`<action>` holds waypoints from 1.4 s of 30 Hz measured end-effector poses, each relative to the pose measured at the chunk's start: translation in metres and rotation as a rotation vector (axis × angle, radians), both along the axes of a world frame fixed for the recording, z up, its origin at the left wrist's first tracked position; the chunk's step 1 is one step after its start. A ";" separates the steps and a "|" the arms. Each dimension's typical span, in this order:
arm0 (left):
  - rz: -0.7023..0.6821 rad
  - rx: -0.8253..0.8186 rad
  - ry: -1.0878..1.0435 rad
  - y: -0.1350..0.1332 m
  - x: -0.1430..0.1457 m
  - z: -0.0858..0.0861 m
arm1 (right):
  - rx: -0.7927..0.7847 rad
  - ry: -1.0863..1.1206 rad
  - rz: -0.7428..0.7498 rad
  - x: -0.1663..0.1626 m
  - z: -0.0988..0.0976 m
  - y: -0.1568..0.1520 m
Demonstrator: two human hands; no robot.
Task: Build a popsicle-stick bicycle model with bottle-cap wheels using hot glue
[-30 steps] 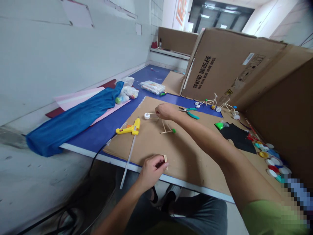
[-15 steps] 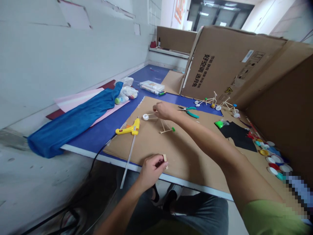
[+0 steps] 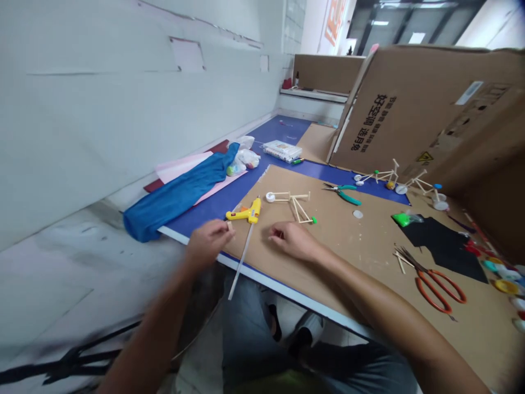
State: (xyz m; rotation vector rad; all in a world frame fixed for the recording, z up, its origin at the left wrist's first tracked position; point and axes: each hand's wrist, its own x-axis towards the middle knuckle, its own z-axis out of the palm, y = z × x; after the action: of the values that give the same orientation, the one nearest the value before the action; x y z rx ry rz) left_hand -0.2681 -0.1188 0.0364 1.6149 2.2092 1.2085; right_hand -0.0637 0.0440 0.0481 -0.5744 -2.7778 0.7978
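My left hand [image 3: 208, 241] pinches a short piece of pale wooden stick [image 3: 229, 225] near the table's front edge, close to the glue gun's handle. The yellow glue gun [image 3: 246, 212] lies on the cardboard sheet, a long clear glue stick [image 3: 243, 257] running from it over the edge. My right hand [image 3: 293, 239] is just above the cardboard, fingers loosely curled with a gap at the thumb; nothing shows in it. Beyond it lies a wooden stick frame [image 3: 296, 205] with white round caps at its left end and a green cap at its lower right.
Pliers [image 3: 342, 191] and orange-handled scissors [image 3: 437, 282] lie on the cardboard sheet [image 3: 328, 273]. Two finished-looking stick models [image 3: 383, 175] stand by the large carton [image 3: 418, 109]. Black sheet [image 3: 451, 246] and bottle caps [image 3: 506, 285] are right; blue cloth [image 3: 180, 189] is left.
My right hand has let go of the stick frame and come back toward me. My left hand has moved left, beside the glue gun, with the wooden piece. The view has turned right.
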 end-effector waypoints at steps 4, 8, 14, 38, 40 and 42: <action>-0.172 -0.200 0.355 0.033 -0.059 0.007 | -0.053 0.008 0.037 0.001 -0.009 -0.006; -0.244 -0.403 0.631 0.064 -0.057 0.006 | -0.089 0.033 0.030 0.009 -0.017 -0.007; -0.228 -0.475 0.791 0.073 -0.045 0.002 | -0.128 0.049 0.002 0.024 -0.026 -0.011; 0.006 -0.184 0.154 0.014 0.084 0.039 | -0.924 0.586 0.014 0.034 -0.028 -0.040; 0.006 -0.154 0.106 0.021 0.105 0.039 | -0.970 0.650 -0.048 0.039 -0.021 -0.048; -0.022 -0.131 0.066 0.029 0.123 0.037 | -0.987 0.696 -0.150 0.048 -0.017 -0.051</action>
State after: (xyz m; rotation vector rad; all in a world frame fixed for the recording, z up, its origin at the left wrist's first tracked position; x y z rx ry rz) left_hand -0.1451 -0.0900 0.0737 1.6456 2.2510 0.9961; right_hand -0.0159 -0.0073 0.0306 -0.4797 -1.5787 1.8773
